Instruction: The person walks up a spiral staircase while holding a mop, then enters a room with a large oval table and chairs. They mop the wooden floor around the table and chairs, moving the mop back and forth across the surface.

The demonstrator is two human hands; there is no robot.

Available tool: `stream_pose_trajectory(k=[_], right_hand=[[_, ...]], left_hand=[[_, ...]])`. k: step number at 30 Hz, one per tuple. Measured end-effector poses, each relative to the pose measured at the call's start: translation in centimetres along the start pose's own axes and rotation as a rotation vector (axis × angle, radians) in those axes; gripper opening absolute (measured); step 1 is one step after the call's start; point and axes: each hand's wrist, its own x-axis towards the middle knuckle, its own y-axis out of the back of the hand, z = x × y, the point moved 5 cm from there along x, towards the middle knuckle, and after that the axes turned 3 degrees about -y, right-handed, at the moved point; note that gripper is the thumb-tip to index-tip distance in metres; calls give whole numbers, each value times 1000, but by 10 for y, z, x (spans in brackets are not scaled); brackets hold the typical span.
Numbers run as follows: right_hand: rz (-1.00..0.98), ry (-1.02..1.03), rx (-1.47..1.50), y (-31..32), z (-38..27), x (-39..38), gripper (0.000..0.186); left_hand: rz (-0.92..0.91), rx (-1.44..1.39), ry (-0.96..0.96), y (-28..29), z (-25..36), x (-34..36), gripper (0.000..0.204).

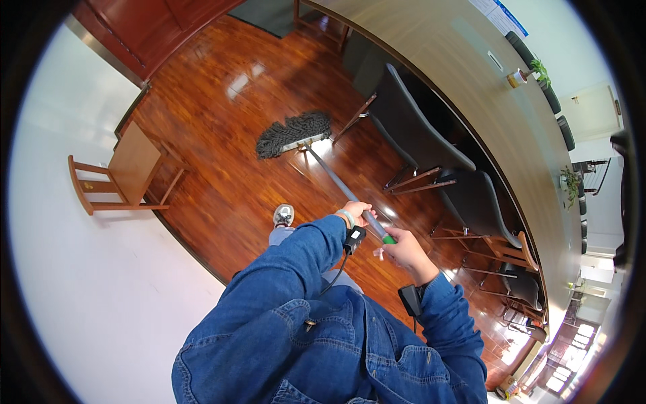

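Observation:
A mop with a grey handle [329,173] slants from my hands out to its wide head of dark grey strands [294,133], which lies on the glossy wooden floor [222,128]. My left hand [356,213] is wrapped round the handle farther down the shaft. Close to the handle's green end, my right hand [405,250] grips it too. Both forearms wear blue denim sleeves, with a small black device strapped near each wrist. My shoe [284,215] stands on the floor left of the handle.
A wooden chair [134,165] stands against the white wall at left. Along the right runs a long table [471,87] with several dark chairs [410,124] beside it, one close to the mop head. Red doors [145,30] are at the far left.

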Motion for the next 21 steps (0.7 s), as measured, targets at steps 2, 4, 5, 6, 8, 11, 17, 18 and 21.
stream_pose_trajectory(k=[2,4,5,6,8,11,17,18,21], right_hand=[[-14,8,-63,-6,-20,17,51],[1,14,-51,-11,-49,38,49],[-6,16,-18,-13,-64,50,48],[2,41,-47,-16,-81,65,47],[6,41,93,-26,-110,99,48],[2,29,138,-47,-157,159,54],[-27,-19,291,-106,-287,287,62],[-33,22,311,-98,-307,307,62],[-57,14,527,-69,-341,354,58]], left_hand=[[5,-24,-26,1,29,-3,7],[20,-22,-52,4,66,-5,9],[2,-23,-67,4,87,-5,11],[-24,-27,-73,4,110,-5,11],[-34,-1,-84,6,156,-3,11],[-19,71,-110,14,239,5,14],[163,322,-138,40,433,41,42],[132,320,-137,36,462,52,45],[70,352,-85,8,519,94,46]])
